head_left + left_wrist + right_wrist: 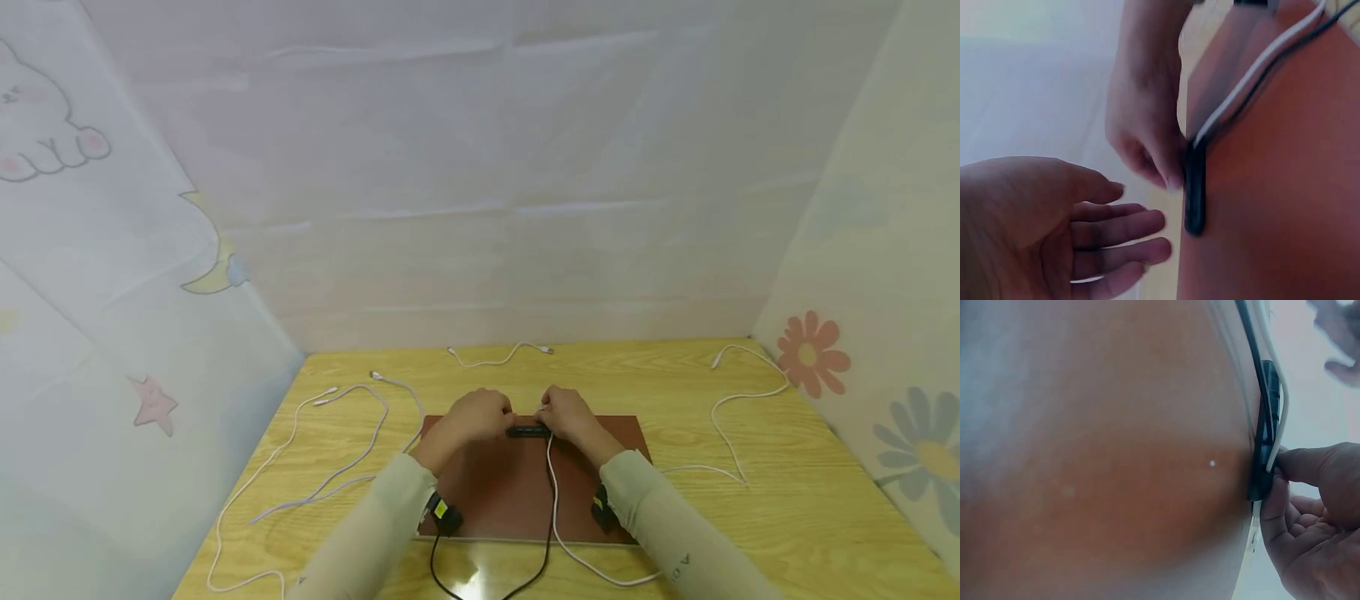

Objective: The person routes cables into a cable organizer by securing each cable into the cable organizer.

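The black USB hub (527, 432) lies at 12 o'clock on the brown board (495, 500), by its far edge, on the wood-grain desk (825, 517). The right hand (567, 412), at the hub's 3 o'clock end, pinches it between thumb and forefinger where the white cable (1259, 62) meets it; whether the plug is fully seated cannot be told. The left hand (480, 414), at 9 o'clock, is empty, fingers loosely extended just beside the hub. The black cable (1254, 349) runs towards 6 o'clock. Beyond the board at 12 o'clock lies a short USB cable (491, 362).
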Action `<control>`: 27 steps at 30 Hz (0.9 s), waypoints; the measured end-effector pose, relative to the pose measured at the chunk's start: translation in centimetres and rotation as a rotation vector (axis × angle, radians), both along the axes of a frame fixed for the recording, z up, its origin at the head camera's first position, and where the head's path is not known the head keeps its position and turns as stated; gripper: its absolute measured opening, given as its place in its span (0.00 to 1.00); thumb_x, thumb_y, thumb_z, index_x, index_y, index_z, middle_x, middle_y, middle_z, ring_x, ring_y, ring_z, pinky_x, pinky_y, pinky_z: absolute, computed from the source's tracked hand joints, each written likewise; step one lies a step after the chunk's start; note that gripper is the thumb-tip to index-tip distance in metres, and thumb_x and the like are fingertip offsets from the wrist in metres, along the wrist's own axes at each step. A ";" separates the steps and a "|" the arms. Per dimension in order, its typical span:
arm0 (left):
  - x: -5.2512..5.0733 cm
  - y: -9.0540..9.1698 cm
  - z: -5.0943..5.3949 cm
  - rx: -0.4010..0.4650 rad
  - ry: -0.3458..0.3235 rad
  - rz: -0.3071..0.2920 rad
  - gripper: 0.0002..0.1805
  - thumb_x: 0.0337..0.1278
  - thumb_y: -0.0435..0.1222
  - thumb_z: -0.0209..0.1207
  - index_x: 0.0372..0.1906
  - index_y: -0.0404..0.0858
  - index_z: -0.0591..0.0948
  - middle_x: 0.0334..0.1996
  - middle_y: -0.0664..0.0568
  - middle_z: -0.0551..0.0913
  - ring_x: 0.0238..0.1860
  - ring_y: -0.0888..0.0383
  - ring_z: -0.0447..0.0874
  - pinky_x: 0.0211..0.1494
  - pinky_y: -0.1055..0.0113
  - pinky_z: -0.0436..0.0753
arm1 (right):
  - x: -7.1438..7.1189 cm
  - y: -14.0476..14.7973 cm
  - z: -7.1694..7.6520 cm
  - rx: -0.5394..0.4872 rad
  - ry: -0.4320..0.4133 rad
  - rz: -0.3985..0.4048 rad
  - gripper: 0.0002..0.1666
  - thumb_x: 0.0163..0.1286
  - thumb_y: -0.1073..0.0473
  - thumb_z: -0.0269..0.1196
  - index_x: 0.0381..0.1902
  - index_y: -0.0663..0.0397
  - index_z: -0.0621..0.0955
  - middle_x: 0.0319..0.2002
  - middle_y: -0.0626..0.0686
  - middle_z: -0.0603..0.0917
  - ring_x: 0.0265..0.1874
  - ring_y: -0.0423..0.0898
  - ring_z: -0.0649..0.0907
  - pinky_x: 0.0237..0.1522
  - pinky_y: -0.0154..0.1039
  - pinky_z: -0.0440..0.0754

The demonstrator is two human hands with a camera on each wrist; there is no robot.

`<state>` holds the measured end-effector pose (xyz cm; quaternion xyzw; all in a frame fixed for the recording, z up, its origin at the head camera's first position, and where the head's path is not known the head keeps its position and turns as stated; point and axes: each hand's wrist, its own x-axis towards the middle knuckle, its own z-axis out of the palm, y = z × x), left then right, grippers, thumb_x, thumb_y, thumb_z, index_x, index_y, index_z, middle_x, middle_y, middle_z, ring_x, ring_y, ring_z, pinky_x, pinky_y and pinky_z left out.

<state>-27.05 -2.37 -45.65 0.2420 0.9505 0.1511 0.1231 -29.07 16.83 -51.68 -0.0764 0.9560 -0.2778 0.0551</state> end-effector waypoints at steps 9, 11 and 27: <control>-5.0 -0.6 -1.7 0.038 0.088 0.119 0.15 0.76 0.38 0.49 0.34 0.40 0.82 0.12 0.58 0.65 0.14 0.63 0.55 0.21 0.67 0.61 | -0.4 -0.2 0.4 0.024 0.003 0.018 0.11 0.70 0.58 0.66 0.42 0.62 0.86 0.39 0.58 0.87 0.28 0.47 0.80 0.34 0.43 0.78; -5.9 -0.7 -2.1 0.025 0.095 0.158 0.13 0.76 0.37 0.49 0.35 0.40 0.81 0.13 0.56 0.65 0.15 0.62 0.54 0.22 0.67 0.61 | -0.4 -0.1 0.4 0.028 0.014 0.023 0.14 0.70 0.58 0.66 0.46 0.64 0.86 0.44 0.60 0.87 0.34 0.49 0.83 0.38 0.45 0.81; -10.6 -0.4 -5.3 -0.008 0.226 0.301 0.14 0.71 0.36 0.53 0.56 0.36 0.78 0.53 0.43 0.80 0.56 0.44 0.76 0.55 0.48 0.79 | 0.2 -0.3 0.3 -0.072 -0.029 -0.019 0.12 0.73 0.59 0.63 0.48 0.62 0.79 0.41 0.57 0.84 0.36 0.49 0.82 0.39 0.46 0.81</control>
